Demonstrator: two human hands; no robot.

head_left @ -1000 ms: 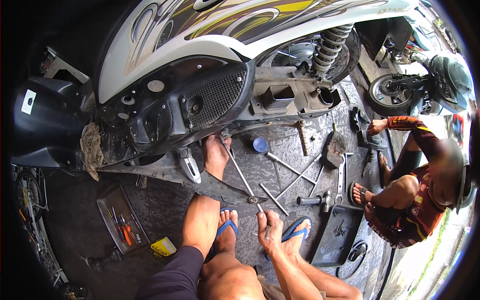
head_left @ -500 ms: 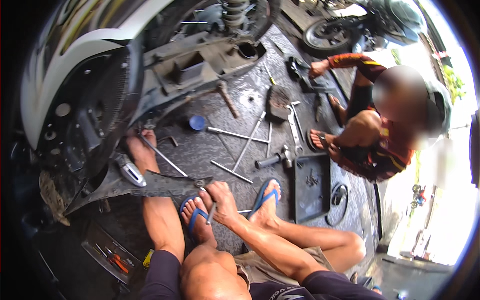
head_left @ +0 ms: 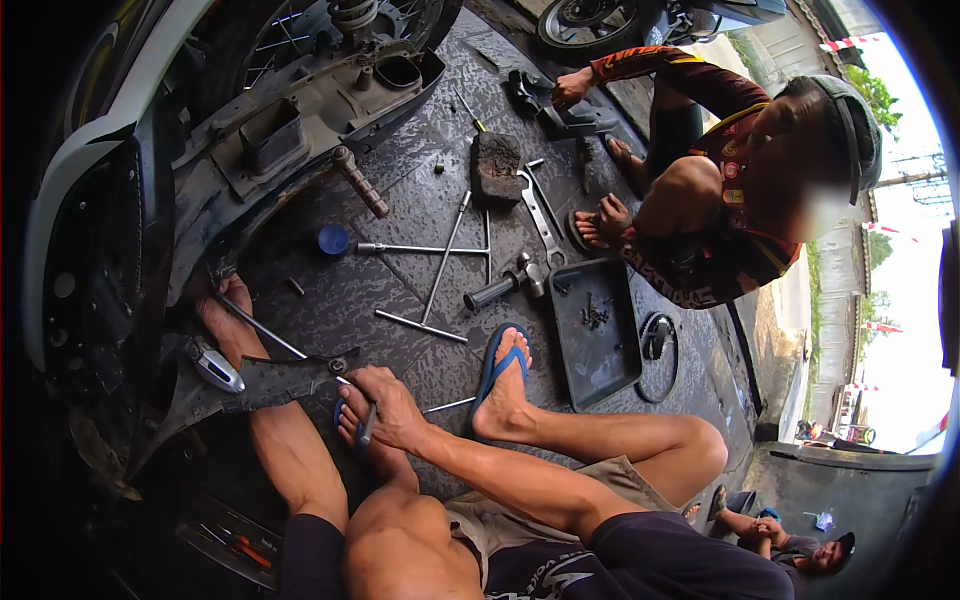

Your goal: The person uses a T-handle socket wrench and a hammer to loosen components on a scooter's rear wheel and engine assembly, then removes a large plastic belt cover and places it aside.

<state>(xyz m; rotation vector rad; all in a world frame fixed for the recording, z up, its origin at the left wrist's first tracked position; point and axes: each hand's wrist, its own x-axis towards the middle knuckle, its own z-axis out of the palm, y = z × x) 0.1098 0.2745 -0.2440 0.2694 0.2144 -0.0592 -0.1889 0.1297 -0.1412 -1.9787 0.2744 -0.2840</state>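
My left hand [head_left: 228, 308] is closed round the far end of a slim metal shaft at the underside of a motorcycle [head_left: 265, 150]. The shaft looks like part of a T-handle wrench [head_left: 272, 332], running toward my right hand and passing behind a dark plastic panel [head_left: 285, 380]. My right hand [head_left: 388, 405] grips its crossbar, with one end showing below the fingers. The panel lies across my left forearm, and a silver-and-white trim piece [head_left: 215, 366] sits on its left part. What the shaft's tip touches is hidden by my left fingers.
Several T-handle wrenches [head_left: 440, 250], a hammer [head_left: 510, 283], a flat wrench [head_left: 540, 220], a dark block [head_left: 497, 168] and a blue cap [head_left: 333, 239] lie on the floor. A black tray [head_left: 600, 350] holds small fasteners. Another person [head_left: 700, 190] squats at the right, handling a black part [head_left: 560, 118].
The view has shifted, so the floor tools and both hands sit further left. A second person has come into view at the lower right. Both hands keep their hold on the wrench.
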